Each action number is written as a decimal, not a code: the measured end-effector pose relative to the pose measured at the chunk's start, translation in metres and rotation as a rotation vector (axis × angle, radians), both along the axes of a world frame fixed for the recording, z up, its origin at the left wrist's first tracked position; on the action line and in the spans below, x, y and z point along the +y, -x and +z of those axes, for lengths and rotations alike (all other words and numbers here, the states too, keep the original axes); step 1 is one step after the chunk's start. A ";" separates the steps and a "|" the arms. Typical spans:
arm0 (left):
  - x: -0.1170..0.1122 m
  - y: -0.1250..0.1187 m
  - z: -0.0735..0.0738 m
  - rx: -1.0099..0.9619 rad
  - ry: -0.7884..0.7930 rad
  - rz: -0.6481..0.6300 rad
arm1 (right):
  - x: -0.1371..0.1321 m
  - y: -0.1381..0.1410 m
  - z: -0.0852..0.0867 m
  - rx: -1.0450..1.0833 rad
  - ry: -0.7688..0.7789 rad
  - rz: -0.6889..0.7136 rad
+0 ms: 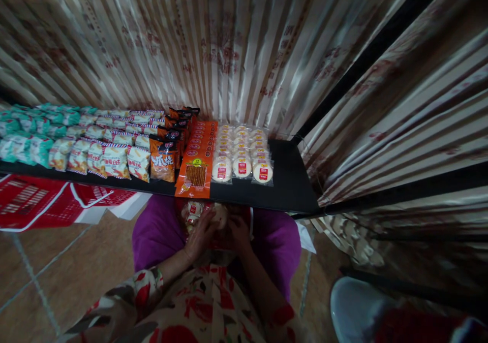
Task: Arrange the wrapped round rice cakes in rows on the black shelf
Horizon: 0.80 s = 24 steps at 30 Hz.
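Your left hand [200,234] lies on the pale round packet [220,216] over your lap [162,231], your right hand [240,234] just beside it; it's too dim to tell whether either 1 is pinching. By its look, the packet should be light and brittle in a slick wrapper, so hold it by the rim without squeezing. Red packaging [221,241] lies beneath. Beyond, the black shelf [293,180] carries 3 columns of similar packets [242,166], an orange snack sheet [196,167] and small bags [114,161]. Further out are a red basket [30,200], tiled floor [95,261] and pleated curtain [229,43].
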State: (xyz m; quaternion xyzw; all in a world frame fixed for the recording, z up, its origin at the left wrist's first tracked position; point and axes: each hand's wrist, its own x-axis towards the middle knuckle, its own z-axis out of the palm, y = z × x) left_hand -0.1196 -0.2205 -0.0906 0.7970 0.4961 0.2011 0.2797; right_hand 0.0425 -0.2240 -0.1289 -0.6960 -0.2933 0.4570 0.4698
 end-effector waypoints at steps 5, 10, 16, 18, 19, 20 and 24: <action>-0.003 -0.001 0.003 -0.002 -0.088 -0.026 | -0.010 -0.012 0.027 0.059 -0.066 -0.029; -0.006 -0.005 0.008 -0.131 -0.363 -0.092 | -0.020 -0.022 0.053 0.135 -0.042 -0.009; -0.009 -0.017 0.027 -0.227 -0.402 -0.066 | -0.020 -0.031 0.073 0.262 -0.017 0.014; -0.009 -0.020 0.034 -0.250 -0.333 -0.031 | -0.018 -0.033 0.077 0.257 -0.030 0.014; -0.009 -0.021 0.038 -0.264 -0.296 -0.009 | -0.018 -0.033 0.079 0.249 -0.038 0.017; -0.009 -0.023 0.042 -0.279 -0.256 0.014 | -0.017 -0.033 0.081 0.241 -0.050 0.026; -0.003 -0.031 0.053 -0.348 -0.076 0.156 | -0.015 -0.031 0.085 0.244 -0.072 0.037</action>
